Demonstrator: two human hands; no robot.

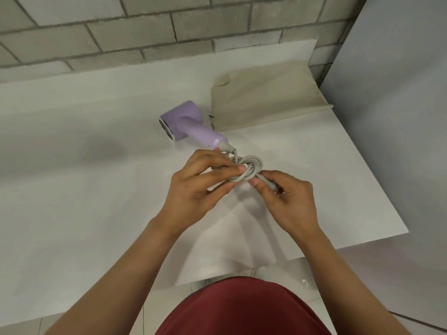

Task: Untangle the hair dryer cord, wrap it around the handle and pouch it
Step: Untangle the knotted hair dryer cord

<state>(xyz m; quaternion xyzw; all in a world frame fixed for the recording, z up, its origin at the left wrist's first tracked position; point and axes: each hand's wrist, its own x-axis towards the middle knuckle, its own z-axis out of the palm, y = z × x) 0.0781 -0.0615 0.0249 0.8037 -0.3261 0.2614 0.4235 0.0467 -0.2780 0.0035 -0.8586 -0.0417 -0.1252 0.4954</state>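
Note:
A lilac hair dryer lies on its side on the white table, its nozzle facing left and its handle pointing toward me. Its grey cord is knotted into a tight coil just past the handle's end. My left hand pinches the knot from the left with thumb and fingers. My right hand grips the cord's plug end on the right side of the knot. A beige fabric pouch lies flat behind the dryer, to its right.
A grey brick wall runs along the table's far edge. A grey panel stands at the right. The table's right edge slants down toward me, with floor tiles below it.

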